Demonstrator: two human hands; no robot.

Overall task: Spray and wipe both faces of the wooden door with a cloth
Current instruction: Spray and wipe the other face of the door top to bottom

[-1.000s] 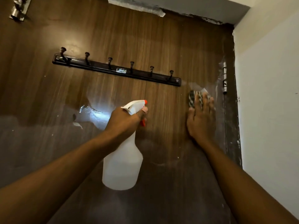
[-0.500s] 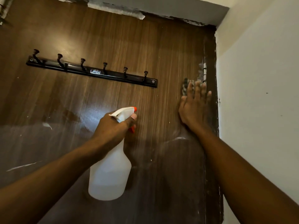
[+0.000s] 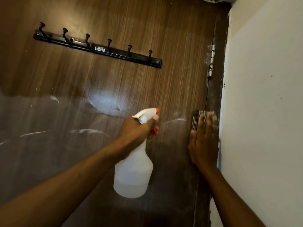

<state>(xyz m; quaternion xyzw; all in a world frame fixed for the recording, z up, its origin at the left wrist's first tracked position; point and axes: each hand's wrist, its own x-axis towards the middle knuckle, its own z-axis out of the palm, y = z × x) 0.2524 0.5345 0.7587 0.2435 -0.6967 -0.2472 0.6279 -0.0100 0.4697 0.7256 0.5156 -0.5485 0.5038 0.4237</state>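
The right hand (image 3: pixel 202 143) has come down along the hinge edge of the brown wooden door (image 3: pixel 114 79); half a second ago it was up beside the silver metal hinge (image 3: pixel 211 63), which now sits well above it. Its grip is flat and spread, pressing the striped grey cloth (image 3: pixel 199 118) against the wood. To its left, the left hand (image 3: pixel 137 130) is closed around the white plastic spray bottle with the orange nozzle (image 3: pixel 133 174). I judge this edge nearly wiped, with this face unfinished.
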